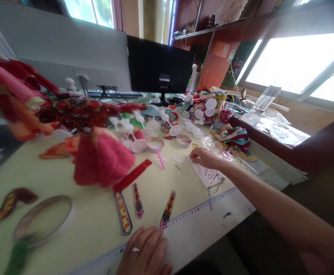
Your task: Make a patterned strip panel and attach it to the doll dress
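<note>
My left hand (145, 250), with a ring on one finger, lies flat at the table's front edge, fingers stretched out. Its fingertips are beside a dark patterned tie-shaped strip (168, 208) with a beaded tip. Two similar pieces, a yellow-and-red strip (123, 214) and a dark strip (138, 200), lie farther left. On the right, my right hand (202, 157) is over the far left corner of a white card (197, 168) bearing small red and dark pieces. Its fingers are bent together and point down; what they hold, if anything, cannot be made out.
A doll in a red dress (104, 160) stands at left, near a tape ring (16, 233) and a red ribbon (132, 175). Dolls' white stands (139, 146), round dishes (155, 143), a pink stick (160, 159) and crumpled clear plastic (215, 147) lie farther back. A monitor (161, 65) stands behind.
</note>
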A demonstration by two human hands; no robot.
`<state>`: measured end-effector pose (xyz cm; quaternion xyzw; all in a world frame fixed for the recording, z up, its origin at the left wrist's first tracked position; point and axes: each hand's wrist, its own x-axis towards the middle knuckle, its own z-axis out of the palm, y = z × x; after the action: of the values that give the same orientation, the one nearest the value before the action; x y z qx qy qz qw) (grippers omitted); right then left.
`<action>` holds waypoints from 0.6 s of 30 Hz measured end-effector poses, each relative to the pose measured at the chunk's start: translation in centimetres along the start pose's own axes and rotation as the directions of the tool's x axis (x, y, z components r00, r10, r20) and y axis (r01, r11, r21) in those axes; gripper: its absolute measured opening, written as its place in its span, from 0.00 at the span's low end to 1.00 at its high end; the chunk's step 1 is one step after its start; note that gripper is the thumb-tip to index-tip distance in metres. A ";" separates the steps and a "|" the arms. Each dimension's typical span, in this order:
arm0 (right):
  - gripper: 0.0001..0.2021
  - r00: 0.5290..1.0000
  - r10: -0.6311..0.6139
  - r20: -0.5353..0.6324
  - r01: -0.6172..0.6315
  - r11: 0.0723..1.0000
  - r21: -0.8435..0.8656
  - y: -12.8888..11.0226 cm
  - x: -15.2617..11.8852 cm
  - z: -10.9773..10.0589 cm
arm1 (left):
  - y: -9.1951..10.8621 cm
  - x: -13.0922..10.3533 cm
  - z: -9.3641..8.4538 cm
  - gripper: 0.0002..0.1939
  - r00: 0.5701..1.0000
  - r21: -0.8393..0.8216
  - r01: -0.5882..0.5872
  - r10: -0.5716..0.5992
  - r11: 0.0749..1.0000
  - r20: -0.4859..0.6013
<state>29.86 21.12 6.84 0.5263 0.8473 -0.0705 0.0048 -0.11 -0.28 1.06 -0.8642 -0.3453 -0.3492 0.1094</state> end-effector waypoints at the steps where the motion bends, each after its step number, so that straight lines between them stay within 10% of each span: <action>1: 0.11 1.000 0.001 -0.001 -0.001 1.000 0.000 0.0 0.0 0.0 | 0.0 0.1 0.0 0.10 1.000 0.000 0.005 -0.005 1.000 -0.004; 18: 0.11 0.999 -0.021 -0.030 0.023 0.999 0.043 0.5 0.2 0.4 | 0.2 0.4 0.1 0.10 1.000 -0.014 0.021 -0.021 1.000 -0.011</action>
<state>30.22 21.45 6.32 0.5179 0.8513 -0.0811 -0.0200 0.30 -0.18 1.31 -0.8594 -0.3511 -0.3576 0.1017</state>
